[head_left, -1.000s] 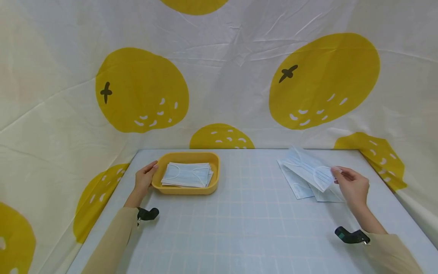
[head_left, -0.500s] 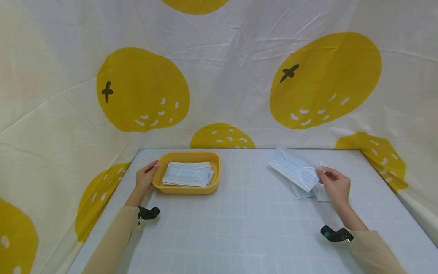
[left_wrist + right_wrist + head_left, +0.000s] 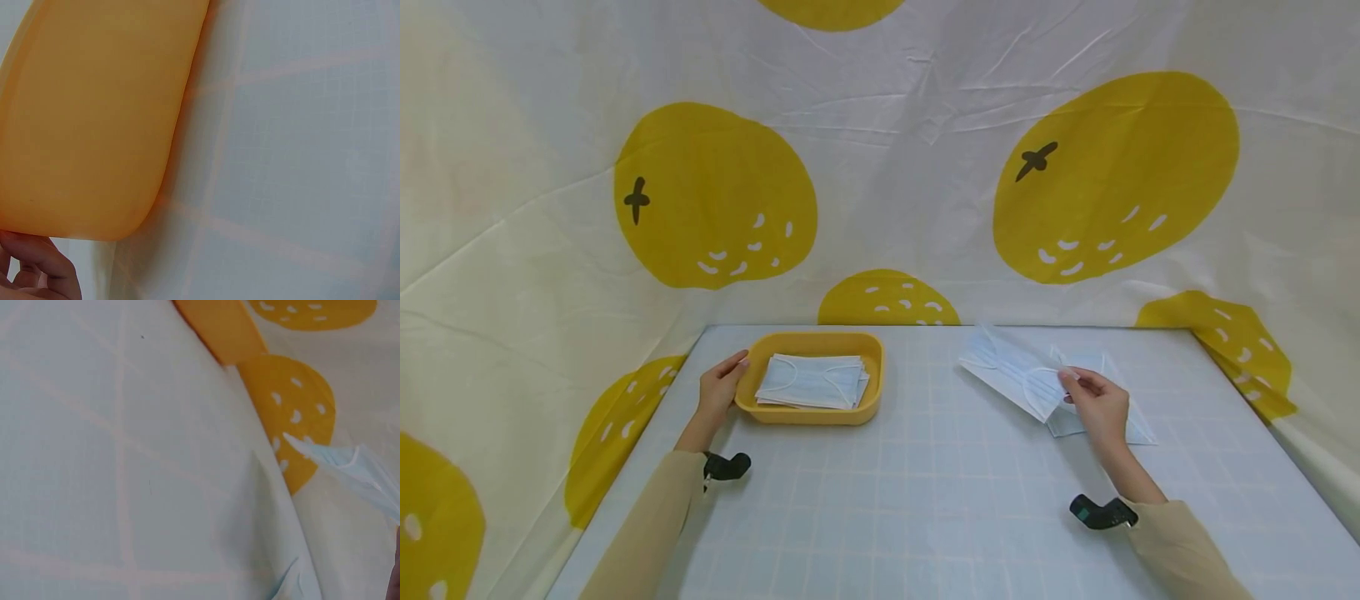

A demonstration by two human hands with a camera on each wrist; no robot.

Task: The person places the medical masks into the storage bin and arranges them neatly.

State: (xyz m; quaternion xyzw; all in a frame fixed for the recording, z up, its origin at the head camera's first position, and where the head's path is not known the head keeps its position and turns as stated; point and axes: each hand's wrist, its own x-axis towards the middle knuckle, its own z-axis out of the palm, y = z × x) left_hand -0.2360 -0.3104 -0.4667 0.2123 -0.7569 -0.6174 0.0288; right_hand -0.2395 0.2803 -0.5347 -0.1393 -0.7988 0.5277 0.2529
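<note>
My left hand [image 3: 718, 396] grips the left end of a yellow plastic tray [image 3: 808, 418]; in the left wrist view its curled fingers [image 3: 47, 259] meet the tray's end wall. Inside the tray lies a stack of light blue face masks [image 3: 808, 382]. On the right, my right hand [image 3: 1102, 410] pinches one face mask [image 3: 1009, 372] by its near right corner and holds it above the table, tilted. The right wrist view catches this mask [image 3: 369, 478] at its right edge. Below and behind my right hand, loose masks [image 3: 1137, 423] lie on the table, partly hidden.
The table [image 3: 917, 500] has a pale blue checked cover. Behind it hangs a white cloth [image 3: 910, 208] printed with large yellow fruits, which also runs down the left and right sides. Each wrist carries a black camera [image 3: 727, 466].
My right hand has moved left with the pinched mask, away from the loose masks, baring more of them. The left hand and the tray have stayed in place.
</note>
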